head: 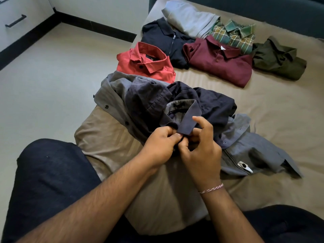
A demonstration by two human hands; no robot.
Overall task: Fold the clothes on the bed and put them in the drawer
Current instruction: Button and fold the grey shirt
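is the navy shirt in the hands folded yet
Not folded. The navy shirt lies crumpled on the bed, and the left hand and right hand pinch its collar.

1. The person is wearing dark navy trousers [52, 181], the cloth showing over both knees.
2. Both forearms are showing bare and hairy, with no sleeves reaching them.
3. The right hand [201, 151] is wearing a thin twisted pink-and-white thread bracelet [211, 188] at the wrist.
4. The left hand [157, 146] is wearing nothing.
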